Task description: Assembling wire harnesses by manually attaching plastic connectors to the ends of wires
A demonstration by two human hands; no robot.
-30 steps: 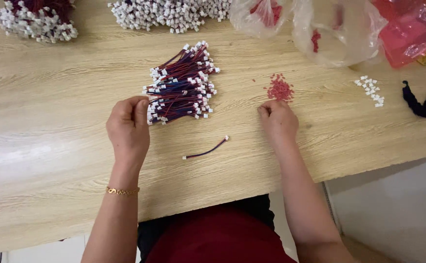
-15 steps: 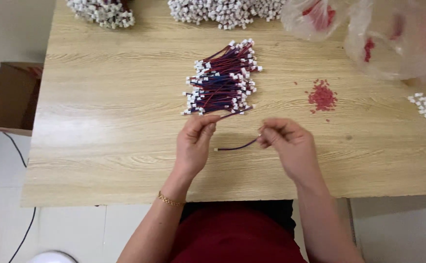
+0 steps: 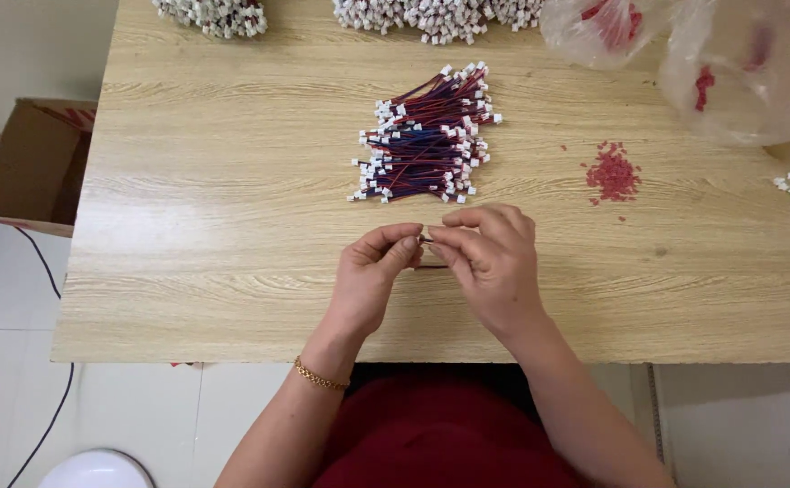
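Nearest the table's front edge, the left hand (image 3: 372, 276) and right hand (image 3: 490, 262) have closed together since half a second ago, both now pinching one short red-and-blue wire lead (image 3: 427, 253) at fingertip level, lifted off the wooden table (image 3: 214, 226). Just beyond the hands lies the bundle of finished leads (image 3: 422, 136); right of that bundle, a small heap of red pieces (image 3: 612, 173).

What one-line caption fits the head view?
Left hand and right hand pinch a short wire near the wire bundle on a wooden table.
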